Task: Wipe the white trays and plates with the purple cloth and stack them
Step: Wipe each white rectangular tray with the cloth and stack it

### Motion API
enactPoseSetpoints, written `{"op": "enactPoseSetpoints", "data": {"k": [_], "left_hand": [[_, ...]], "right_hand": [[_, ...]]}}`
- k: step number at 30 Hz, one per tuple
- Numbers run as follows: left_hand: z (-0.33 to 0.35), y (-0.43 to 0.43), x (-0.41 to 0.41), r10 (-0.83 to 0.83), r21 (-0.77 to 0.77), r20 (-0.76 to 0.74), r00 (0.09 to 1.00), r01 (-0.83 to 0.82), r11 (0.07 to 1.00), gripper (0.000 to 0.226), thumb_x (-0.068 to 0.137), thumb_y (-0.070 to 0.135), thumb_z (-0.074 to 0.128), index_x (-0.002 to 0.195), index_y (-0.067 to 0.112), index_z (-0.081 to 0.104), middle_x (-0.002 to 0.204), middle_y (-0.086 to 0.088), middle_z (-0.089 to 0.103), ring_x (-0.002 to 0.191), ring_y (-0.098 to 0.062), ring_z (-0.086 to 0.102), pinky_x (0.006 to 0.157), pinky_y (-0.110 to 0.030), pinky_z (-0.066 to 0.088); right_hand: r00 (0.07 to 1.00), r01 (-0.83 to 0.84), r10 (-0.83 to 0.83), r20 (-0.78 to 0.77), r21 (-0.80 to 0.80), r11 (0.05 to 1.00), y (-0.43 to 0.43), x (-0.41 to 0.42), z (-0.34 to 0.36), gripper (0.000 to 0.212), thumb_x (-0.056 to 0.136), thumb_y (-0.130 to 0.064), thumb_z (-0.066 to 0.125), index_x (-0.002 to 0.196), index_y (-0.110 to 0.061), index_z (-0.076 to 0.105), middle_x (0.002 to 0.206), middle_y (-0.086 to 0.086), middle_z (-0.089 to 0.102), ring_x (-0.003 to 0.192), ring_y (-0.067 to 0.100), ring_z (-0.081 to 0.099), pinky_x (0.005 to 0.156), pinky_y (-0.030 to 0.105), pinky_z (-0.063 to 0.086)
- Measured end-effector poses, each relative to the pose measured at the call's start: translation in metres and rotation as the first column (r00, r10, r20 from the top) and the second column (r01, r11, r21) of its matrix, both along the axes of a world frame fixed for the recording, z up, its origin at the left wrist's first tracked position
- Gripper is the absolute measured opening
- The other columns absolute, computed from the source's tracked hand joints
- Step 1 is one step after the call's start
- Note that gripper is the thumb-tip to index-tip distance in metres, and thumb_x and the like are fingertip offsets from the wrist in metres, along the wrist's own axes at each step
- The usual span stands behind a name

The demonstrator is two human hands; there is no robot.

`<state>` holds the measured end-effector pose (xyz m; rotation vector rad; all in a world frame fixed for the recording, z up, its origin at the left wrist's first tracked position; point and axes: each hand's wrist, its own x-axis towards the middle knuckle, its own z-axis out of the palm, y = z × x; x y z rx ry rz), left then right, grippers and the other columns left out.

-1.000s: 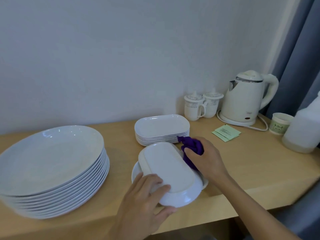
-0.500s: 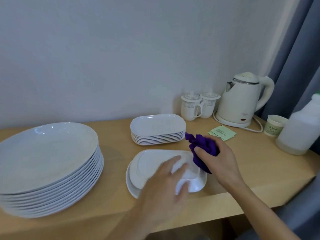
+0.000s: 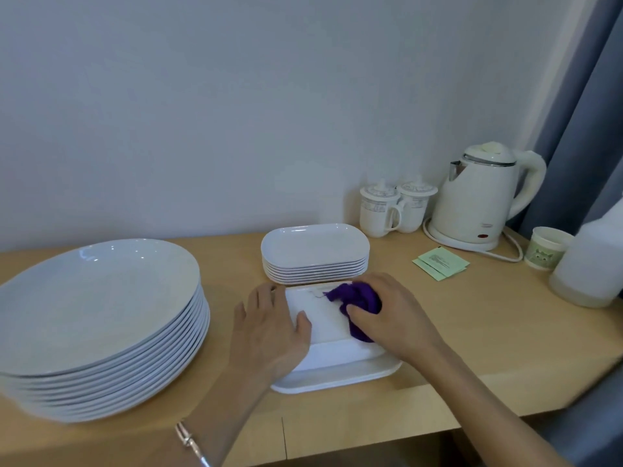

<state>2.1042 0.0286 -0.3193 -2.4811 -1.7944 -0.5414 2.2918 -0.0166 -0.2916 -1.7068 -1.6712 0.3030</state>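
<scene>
Fingers (image 3: 358,311) of right hand (image 3: 394,315) gripped purple cloth (image 3: 354,296); left hand (image 3: 269,335) lay flat on tray (image 3: 327,323).
Likely mid-wipe; tray stack (image 3: 313,254) stood behind.

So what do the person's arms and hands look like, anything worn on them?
Both forearms are bare: no sleeves or gloves in view. The left hand has a thin silver bracelet, seemingly two slim strands, at its wrist. The right hand and wrist wear nothing visible; no rings show.
</scene>
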Motion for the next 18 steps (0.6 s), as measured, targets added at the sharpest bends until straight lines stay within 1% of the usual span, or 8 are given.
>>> {"op": "enactPoseSetpoints", "data": {"k": [2, 5, 7, 11, 12, 14, 16, 18], "left_hand": [[-0.002, 0.000, 0.004, -0.006, -0.021, 0.054, 0.999, 0.007, 1.000, 0.090, 0.068, 0.052, -0.002, 0.142, 0.011, 0.031, 0.147, -0.003, 0.031, 0.136, -0.020, 0.028, 0.106, -0.037, 0.032], [-0.006, -0.001, 0.007, -0.035, 0.005, 0.083, 0.996, 0.034, 0.999, 0.082, 0.075, 0.048, 0.012, 0.142, 0.009, 0.039, 0.139, -0.008, 0.046, 0.130, -0.026, 0.041, 0.096, -0.043, 0.045], [-0.008, -0.001, 0.008, -0.027, 0.005, 0.110, 0.994, 0.026, 1.000, 0.081, 0.075, 0.049, 0.011, 0.142, 0.014, 0.038, 0.140, -0.006, 0.044, 0.130, -0.025, 0.038, 0.096, -0.040, 0.044], [-0.006, -0.002, 0.013, 0.016, -0.039, 0.156, 0.988, -0.010, 0.999, 0.078, 0.076, 0.049, 0.007, 0.144, 0.018, 0.029, 0.144, 0.000, 0.034, 0.132, -0.020, 0.027, 0.100, -0.033, 0.036], [-0.006, -0.002, 0.014, 0.022, -0.037, 0.151, 0.988, -0.017, 0.999, 0.077, 0.076, 0.049, 0.008, 0.144, 0.018, 0.029, 0.144, -0.001, 0.034, 0.132, -0.020, 0.028, 0.099, -0.033, 0.036], [-0.006, -0.004, 0.014, 0.013, -0.030, 0.149, 0.989, -0.009, 1.000, 0.082, 0.071, 0.050, 0.008, 0.143, 0.018, 0.031, 0.143, -0.002, 0.037, 0.131, -0.022, 0.030, 0.098, -0.033, 0.037], [-0.009, -0.003, 0.013, -0.004, -0.049, 0.168, 0.986, 0.012, 0.999, 0.074, 0.075, 0.048, 0.019, 0.143, 0.020, 0.032, 0.141, -0.001, 0.037, 0.130, -0.021, 0.030, 0.098, -0.033, 0.037], [-0.009, -0.003, 0.012, -0.007, -0.075, 0.168, 0.986, 0.020, 0.997, 0.061, 0.083, 0.045, 0.028, 0.140, 0.022, 0.033, 0.136, 0.001, 0.038, 0.125, -0.020, 0.034, 0.097, -0.032, 0.037]], "right_hand": [[0.998, 0.030, -0.034, 0.045, 0.099, 0.995, 0.004, -0.007, -0.003, 0.026, 0.078, -0.026, 0.066, 0.103, -0.023, 0.062, 0.103, -0.013, 0.057, 0.100, 0.009, 0.051, 0.082, 0.019, 0.039], [0.983, -0.144, 0.122, 0.135, 0.164, 0.976, -0.010, -0.028, -0.015, 0.037, 0.075, -0.026, 0.066, 0.111, -0.017, 0.064, 0.110, -0.014, 0.057, 0.109, 0.004, 0.045, 0.091, 0.000, 0.024], [0.972, -0.196, 0.170, 0.160, 0.165, 0.967, -0.011, -0.021, -0.017, 0.042, 0.073, -0.028, 0.066, 0.114, -0.018, 0.064, 0.113, -0.013, 0.057, 0.112, 0.001, 0.043, 0.093, -0.004, 0.018], [0.995, 0.091, -0.083, -0.055, 0.164, 0.982, -0.005, 0.015, -0.013, 0.035, 0.077, -0.022, 0.068, 0.104, -0.040, 0.056, 0.110, -0.023, 0.052, 0.108, 0.003, 0.051, 0.093, 0.015, 0.038], [0.995, 0.100, -0.095, -0.038, 0.173, 0.980, -0.010, 0.011, -0.015, 0.035, 0.078, -0.024, 0.067, 0.107, -0.040, 0.055, 0.113, -0.022, 0.052, 0.110, 0.002, 0.050, 0.093, 0.015, 0.038], [0.992, -0.069, 0.046, 0.117, 0.206, 0.976, -0.020, -0.011, -0.022, 0.040, 0.077, -0.031, 0.065, 0.116, -0.028, 0.057, 0.121, -0.014, 0.052, 0.114, 0.000, 0.044, 0.098, 0.005, 0.027], [0.941, -0.280, 0.227, 0.251, 0.197, 0.940, -0.025, -0.018, -0.029, 0.046, 0.073, -0.035, 0.064, 0.117, -0.022, 0.058, 0.119, -0.006, 0.055, 0.114, 0.004, 0.044, 0.098, 0.000, 0.021], [0.964, -0.229, 0.193, 0.182, 0.201, 0.953, -0.014, -0.001, -0.023, 0.045, 0.073, -0.031, 0.068, 0.117, -0.023, 0.060, 0.118, -0.010, 0.055, 0.115, 0.006, 0.044, 0.097, -0.003, 0.019]]}}
